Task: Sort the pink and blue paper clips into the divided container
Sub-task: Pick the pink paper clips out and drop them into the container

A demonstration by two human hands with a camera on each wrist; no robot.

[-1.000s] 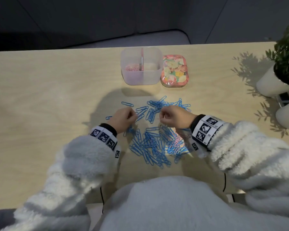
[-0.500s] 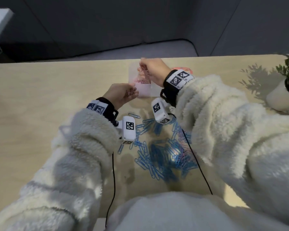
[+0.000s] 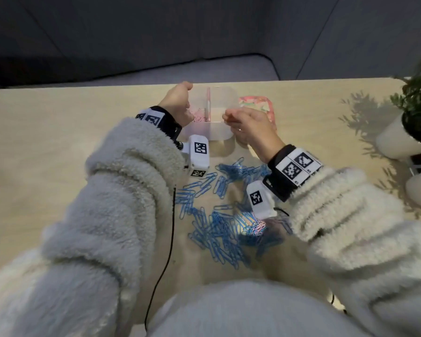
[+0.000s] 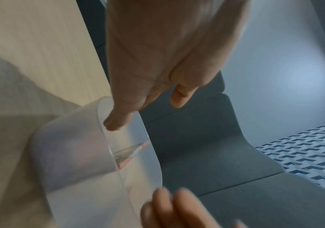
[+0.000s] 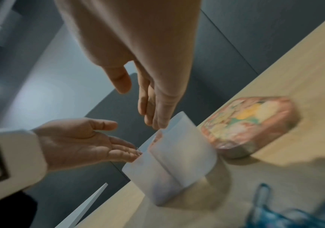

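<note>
Upper centre of the head view, the container point(image 3: 223, 113) stands on the table point(image 3: 58, 142), pink clips point(image 3: 199, 117) in its left half. Left hand point(image 3: 176, 103) and right hand point(image 3: 249, 127) flank it, fingers point(image 5: 118, 148) straight, empty, at its rim. Blue clips point(image 3: 219, 222) lie below.

I see dark grey wall panels point(image 3: 131, 27) across the upper frame. A grey upholstered seat point(image 3: 180, 69) sits behind my pale wooden table point(image 3: 46, 166).
</note>
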